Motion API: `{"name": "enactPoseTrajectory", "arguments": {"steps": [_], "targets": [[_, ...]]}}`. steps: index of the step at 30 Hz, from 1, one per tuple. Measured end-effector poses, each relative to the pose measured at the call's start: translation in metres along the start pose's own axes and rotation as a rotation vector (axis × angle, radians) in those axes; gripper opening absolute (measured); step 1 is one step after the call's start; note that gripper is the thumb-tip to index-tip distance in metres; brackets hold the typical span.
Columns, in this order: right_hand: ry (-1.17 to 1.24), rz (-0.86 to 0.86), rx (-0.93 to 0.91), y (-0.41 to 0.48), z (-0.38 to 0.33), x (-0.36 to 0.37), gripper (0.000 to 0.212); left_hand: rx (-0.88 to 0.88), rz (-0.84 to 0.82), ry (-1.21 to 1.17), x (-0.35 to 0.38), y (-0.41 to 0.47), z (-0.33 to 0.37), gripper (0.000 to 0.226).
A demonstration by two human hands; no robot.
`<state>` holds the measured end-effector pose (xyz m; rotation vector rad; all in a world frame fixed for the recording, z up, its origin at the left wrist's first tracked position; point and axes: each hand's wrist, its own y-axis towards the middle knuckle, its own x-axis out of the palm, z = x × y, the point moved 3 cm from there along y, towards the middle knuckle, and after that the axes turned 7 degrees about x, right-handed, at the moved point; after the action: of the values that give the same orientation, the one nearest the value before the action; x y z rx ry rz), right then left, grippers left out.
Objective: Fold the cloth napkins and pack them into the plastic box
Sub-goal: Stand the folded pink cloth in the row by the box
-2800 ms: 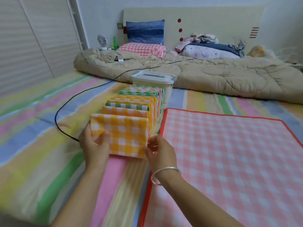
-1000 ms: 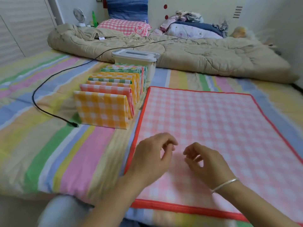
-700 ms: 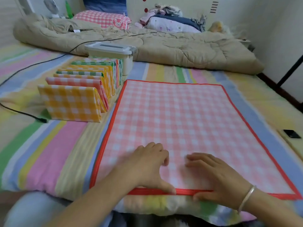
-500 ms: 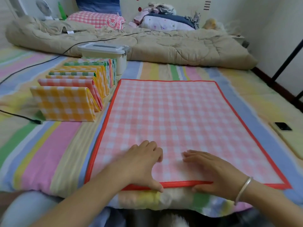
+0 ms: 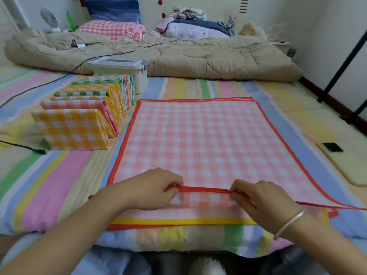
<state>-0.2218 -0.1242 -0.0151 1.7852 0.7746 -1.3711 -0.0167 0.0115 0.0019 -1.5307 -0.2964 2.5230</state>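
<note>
Napkin (image 5: 198, 139) now lifted, left hand (image 5: 151, 189), right hand (image 5: 264, 203) pinching

Both hands low and side by side, left hand (image 5: 151, 188), right hand (image 5: 264, 201), fingers pinched

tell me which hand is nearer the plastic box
Left. The left hand pinches the pink napkin at its near edge, on the same side as the plastic box; the right hand pinches that edge farther right.

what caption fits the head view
Left hand and right hand pinch the pink napkin by its hem, beside folded napkins.
</note>
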Motion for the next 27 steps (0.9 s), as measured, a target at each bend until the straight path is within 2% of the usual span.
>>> {"name": "enactPoseTrajectory", "arguments": {"steps": [4,6,9,12,14,17,21,24,27], "targets": [[0.150,-0.412,0.002,0.012,0.006,-0.019,0.010,0.012,-0.125,-0.012,-0.016,0.006,0.005,0.019],[0.154,-0.495,0.022,0.025,0.010,-0.027,0.008,0.006,-0.140,-0.018,-0.024,0.011,0.007,0.017],[0.086,-0.420,0.070,0.051,0.018,-0.033,0.016,-0.022,0.006,0.022,-0.037,0.023,0.006,0.017],[-0.016,-0.246,0.130,0.076,0.022,-0.033,0.015,-0.113,0.325,0.252,-0.044,0.034,-0.001,0.019],[-0.188,-0.115,0.137,0.093,0.021,-0.028,0.021,-0.064,0.569,0.433,-0.041,0.038,-0.002,0.027],[-0.303,-0.001,0.139,0.120,0.022,-0.015,0.027,0.032,0.779,0.449,-0.028,0.038,-0.002,0.040],[-0.256,-0.009,0.197,0.151,0.031,0.011,0.027,0.001,0.656,0.378,0.005,0.043,-0.017,0.038],[-0.227,-0.004,0.222,0.165,0.036,0.026,0.027,-0.121,0.566,0.358,0.020,0.046,-0.039,0.049],[-0.196,-0.001,0.245,0.176,0.042,0.037,0.026,-0.168,0.492,0.321,0.025,0.051,-0.050,0.061]]}}
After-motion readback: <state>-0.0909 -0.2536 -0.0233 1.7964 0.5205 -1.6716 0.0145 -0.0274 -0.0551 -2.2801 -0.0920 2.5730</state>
